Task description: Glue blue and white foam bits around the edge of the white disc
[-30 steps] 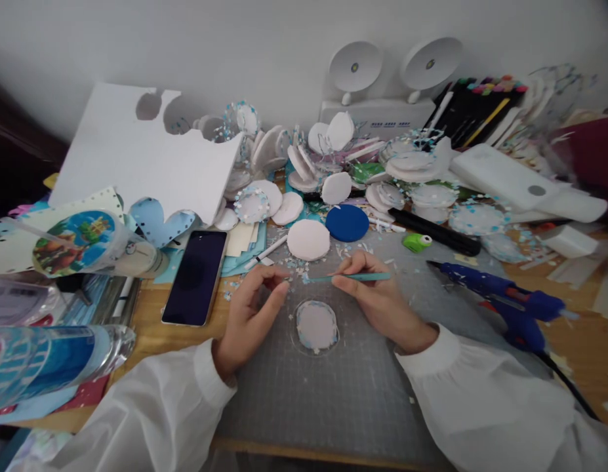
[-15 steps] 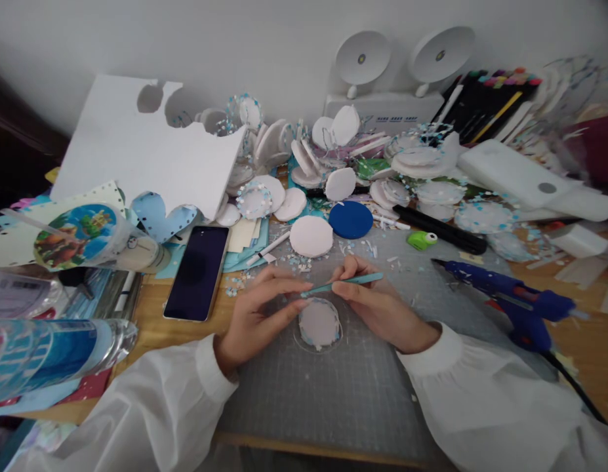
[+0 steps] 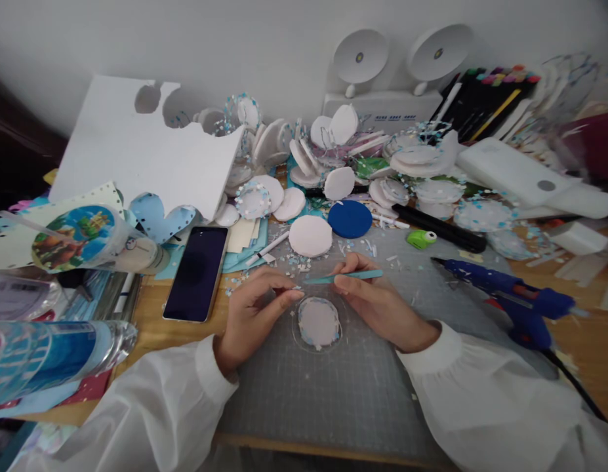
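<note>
My right hand (image 3: pixel 382 305) grips a pair of teal tweezers (image 3: pixel 365 275), whose tips point left toward my other hand. My left hand (image 3: pixel 254 316) is closed in a pinch of thumb and forefinger; a tiny pale speck shows at the fingertips, too small to name. The tweezer tips are a short way from those fingers. Below and between both hands lies a small round white disc (image 3: pixel 319 323), edged with pale blue and white bits, inside a thin clear ring on the grey cutting mat (image 3: pixel 313 400).
Beyond the hands are a plain white disc (image 3: pixel 310 236), a blue round lid (image 3: pixel 349 219) and paper scraps. A blue glue gun (image 3: pixel 505 282) lies right, near a green punch (image 3: pixel 421 239) and black cutter (image 3: pixel 439 228). A phone (image 3: pixel 196 274) and water bottle (image 3: pixel 62 357) are left.
The tweezer tips have drawn apart from my left fingertips, which earlier touched them. My left thumb and forefinger have come together and shifted slightly left.
</note>
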Demonstrator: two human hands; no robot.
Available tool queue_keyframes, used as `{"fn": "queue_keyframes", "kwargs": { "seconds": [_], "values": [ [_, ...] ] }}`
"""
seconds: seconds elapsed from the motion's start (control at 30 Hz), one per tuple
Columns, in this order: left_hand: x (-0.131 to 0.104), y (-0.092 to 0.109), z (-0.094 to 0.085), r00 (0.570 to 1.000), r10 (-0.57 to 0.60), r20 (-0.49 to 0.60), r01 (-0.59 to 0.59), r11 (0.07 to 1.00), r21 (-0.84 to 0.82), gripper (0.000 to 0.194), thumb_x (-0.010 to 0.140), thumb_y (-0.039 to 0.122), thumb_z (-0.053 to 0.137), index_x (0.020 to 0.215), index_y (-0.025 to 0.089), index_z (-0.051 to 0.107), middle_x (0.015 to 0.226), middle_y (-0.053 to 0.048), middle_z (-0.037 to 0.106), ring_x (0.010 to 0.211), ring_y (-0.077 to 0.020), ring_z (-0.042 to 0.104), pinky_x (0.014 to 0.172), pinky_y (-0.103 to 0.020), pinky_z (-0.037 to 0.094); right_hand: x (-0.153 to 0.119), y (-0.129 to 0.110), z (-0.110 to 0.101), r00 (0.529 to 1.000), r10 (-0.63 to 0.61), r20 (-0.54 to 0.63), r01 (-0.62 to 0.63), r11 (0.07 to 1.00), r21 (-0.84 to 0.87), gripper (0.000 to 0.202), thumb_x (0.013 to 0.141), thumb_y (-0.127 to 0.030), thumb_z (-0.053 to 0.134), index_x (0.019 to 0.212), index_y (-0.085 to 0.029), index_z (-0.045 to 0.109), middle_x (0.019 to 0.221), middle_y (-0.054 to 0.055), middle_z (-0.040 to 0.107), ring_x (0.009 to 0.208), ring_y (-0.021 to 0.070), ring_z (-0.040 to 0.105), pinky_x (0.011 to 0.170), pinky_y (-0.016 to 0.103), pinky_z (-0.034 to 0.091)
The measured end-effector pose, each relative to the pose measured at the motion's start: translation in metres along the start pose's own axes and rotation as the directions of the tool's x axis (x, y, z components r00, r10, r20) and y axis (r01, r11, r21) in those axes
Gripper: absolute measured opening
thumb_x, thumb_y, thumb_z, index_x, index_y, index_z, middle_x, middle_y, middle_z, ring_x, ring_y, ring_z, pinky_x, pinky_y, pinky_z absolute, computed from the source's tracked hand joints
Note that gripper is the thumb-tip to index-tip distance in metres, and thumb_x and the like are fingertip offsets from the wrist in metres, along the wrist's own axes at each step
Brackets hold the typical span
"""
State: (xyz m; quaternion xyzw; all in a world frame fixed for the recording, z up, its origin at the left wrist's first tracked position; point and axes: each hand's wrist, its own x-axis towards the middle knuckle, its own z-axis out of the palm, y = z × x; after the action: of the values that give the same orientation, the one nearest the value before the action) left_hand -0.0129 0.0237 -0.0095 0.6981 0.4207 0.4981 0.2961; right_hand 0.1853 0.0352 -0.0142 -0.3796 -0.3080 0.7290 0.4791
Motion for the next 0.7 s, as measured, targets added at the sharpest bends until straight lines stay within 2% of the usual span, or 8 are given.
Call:
{"fn": "queue_keyframes", "kwargs": {
  "seconds": [0.37,0.53,0.7],
  "values": [
    [-0.0005,0.0003,-0.0004,1.0,-0.019,0.007,0.019,1.0,0.017,0.008,0.078,0.021,0.07,0.072,0.017,0.067,0.068,-0.001,0.065,0.065,-0.0123,0.059,0.06,-0.024,0.048,-0.0003,-0.0009,0.0019,0.998,-0.042,0.047,0.046,0.997,-0.069,0.029,0.064,-0.026,0.08,0.067,-0.021,0.052,0.072,-0.004,0.059,0.064,0.009,0.052,0.061,0.025,0.04],
    [-0.0015,0.0005,-0.0009,1.0,-0.004,0.031,0.003,1.0,0.024,0.009,0.079,0.022,0.07,0.072,0.017,0.068,0.068,-0.002,0.066,0.065,-0.0129,0.06,0.06,-0.025,0.049,-0.0001,-0.0003,0.002,0.998,-0.058,0.025,0.059,0.996,-0.071,0.03,0.063,-0.027,0.081,0.067,-0.021,0.052,0.071,-0.005,0.059,0.062,0.0085,0.051,0.06,0.024,0.04],
    [-0.0028,0.0003,-0.0004,0.998,0.028,0.053,-0.031,0.998,0.057,0.007,0.077,0.021,0.072,0.073,0.017,0.067,0.069,-0.002,0.066,0.065,-0.0126,0.06,0.059,-0.023,0.049,-0.0011,-0.0012,0.0025,0.994,-0.059,0.088,0.065,0.996,-0.067,0.027,0.066,-0.025,0.079,0.067,-0.021,0.052,0.071,-0.004,0.061,0.067,0.0102,0.056,0.064,0.026,0.042]
  ]
}}
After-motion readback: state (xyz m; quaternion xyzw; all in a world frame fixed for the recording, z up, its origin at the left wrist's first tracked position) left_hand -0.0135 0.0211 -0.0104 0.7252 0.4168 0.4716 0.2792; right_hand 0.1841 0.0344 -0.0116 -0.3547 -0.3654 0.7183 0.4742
